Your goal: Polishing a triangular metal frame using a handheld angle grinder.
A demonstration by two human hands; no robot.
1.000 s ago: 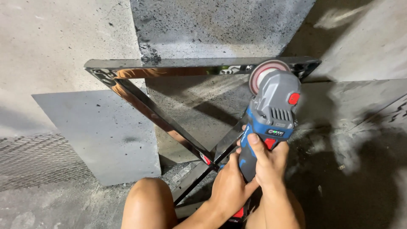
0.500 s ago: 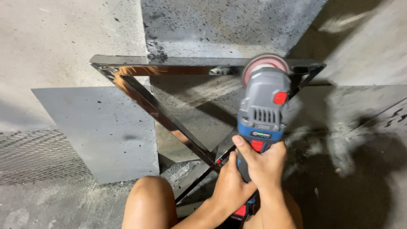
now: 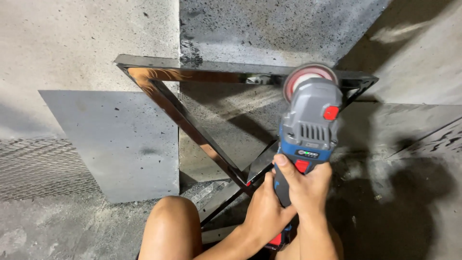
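Observation:
I hold a blue and grey cordless angle grinder (image 3: 310, 123) with both hands. My right hand (image 3: 305, 185) wraps the handle from above, thumb near the red switch. My left hand (image 3: 264, 212) grips the handle lower down, by the red battery. The grinder's reddish disc (image 3: 308, 77) rests against the far bar of a triangular frame of polished dark metal (image 3: 192, 123), near its right corner. The frame lies flat on the concrete floor, its point toward me.
A grey metal sheet (image 3: 115, 144) lies on the floor left of the frame, with a mesh panel (image 3: 38, 168) beyond its left edge. My bare knee (image 3: 171, 226) is at the bottom centre. Dark metal sheets (image 3: 414, 139) lie to the right.
The grinder has slid left along the far bar of the frame, away from the right corner. Both hands keep the same hold on the handle.

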